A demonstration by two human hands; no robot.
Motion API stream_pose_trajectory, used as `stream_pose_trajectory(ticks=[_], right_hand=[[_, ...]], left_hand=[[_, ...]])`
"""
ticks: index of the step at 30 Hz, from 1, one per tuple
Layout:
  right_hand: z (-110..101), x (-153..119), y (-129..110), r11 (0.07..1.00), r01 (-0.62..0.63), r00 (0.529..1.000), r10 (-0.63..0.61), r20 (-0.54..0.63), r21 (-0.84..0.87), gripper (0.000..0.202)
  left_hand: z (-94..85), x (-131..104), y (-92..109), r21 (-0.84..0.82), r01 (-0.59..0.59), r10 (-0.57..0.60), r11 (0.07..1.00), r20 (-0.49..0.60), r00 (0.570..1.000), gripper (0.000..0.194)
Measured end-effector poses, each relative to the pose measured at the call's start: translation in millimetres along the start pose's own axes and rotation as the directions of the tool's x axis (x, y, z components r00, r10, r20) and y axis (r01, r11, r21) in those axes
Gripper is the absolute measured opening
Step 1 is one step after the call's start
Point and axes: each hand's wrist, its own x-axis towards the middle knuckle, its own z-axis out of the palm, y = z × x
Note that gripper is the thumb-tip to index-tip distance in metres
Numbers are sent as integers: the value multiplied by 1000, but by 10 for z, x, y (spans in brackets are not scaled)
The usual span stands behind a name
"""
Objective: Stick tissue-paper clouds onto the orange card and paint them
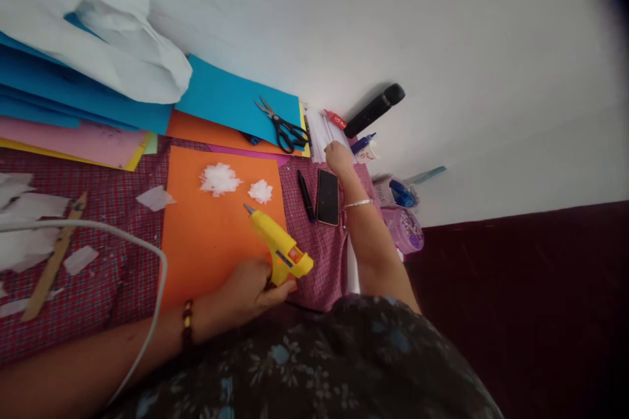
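A yellow hot glue gun [276,236] is gripped by its handle in my left hand [253,288], its nozzle pointing away over an orange sheet [206,242]. Two white jagged paper cutouts lie on that sheet: a larger one [219,180] and a smaller one [260,191], just beyond the nozzle. My right hand [339,157] reaches to the back of the table with its fingers curled closed over white paper [320,134]; what they hold, if anything, is hidden. Beneath its wrist lies a phone [327,196], and a black marker [305,195] sits beside the phone.
Black scissors [282,127] lie on a blue sheet [230,98]. By the wall stand a black bottle-like object [374,110] and a pink tub [403,230]. Paper scraps [81,260] and a wooden ruler [56,262] lie left. A white cable [160,288] crosses my left forearm.
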Motion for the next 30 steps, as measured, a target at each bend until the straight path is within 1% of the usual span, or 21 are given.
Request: stream_pose_trajectory(ticks=[2,4,6,7,8,9,10,11,13,14,16,20,25,30], right_hand=[[-201,-285,110,998,17,998,-13,-64,55,40],[-436,-690,223,990,67,989,-50,-137,121,40],[-680,-1207,316,909,223,962,-146,-232,353,39],[-797,-1492,353,859,277,952,-184,-246,430,37],[-906,-1781,385,821,314,947,-232,-224,477,35],[-1002,-2063,411,795,333,943,-291,-162,507,33],[-1083,-2327,433,773,348,934,-334,-127,530,33],[-1147,-2562,450,772,339,934,-343,-96,538,35],[-1219,-2923,472,776,360,922,-380,-72,518,38],[-1232,-3045,475,774,382,912,-404,-72,505,40],[-1222,-3186,469,773,412,897,-437,-66,483,43],[-1160,-3238,430,776,437,886,-459,-69,454,45],[-1144,-3295,401,823,405,905,-423,-46,398,40],[-1145,-3357,410,866,298,939,-341,37,401,36]], left_hand=[[-28,-17,53,-35,-34,34,999,-16,999,33],[-36,-31,84,-55,-62,58,997,-64,996,31],[-32,-42,96,-77,-79,69,994,-119,991,31],[-28,-48,97,-94,-80,67,992,-141,988,32],[-24,-54,96,-113,-79,61,990,-159,985,33],[-20,-59,93,-132,-76,53,988,-173,984,34],[-17,-65,88,-149,-72,44,986,-183,982,36],[-12,-69,80,-164,-71,39,984,-188,981,37],[-2,-75,58,-187,-70,34,980,-189,981,39],[3,-76,45,-194,-72,36,978,-184,982,40],[12,-75,21,-195,-78,45,978,-168,985,41],[11,-69,8,-164,-94,66,982,-167,984,39],[1,-37,14,-118,-90,64,989,-205,977,36],[9,-11,-15,-79,-115,100,990,-179,979,35]])
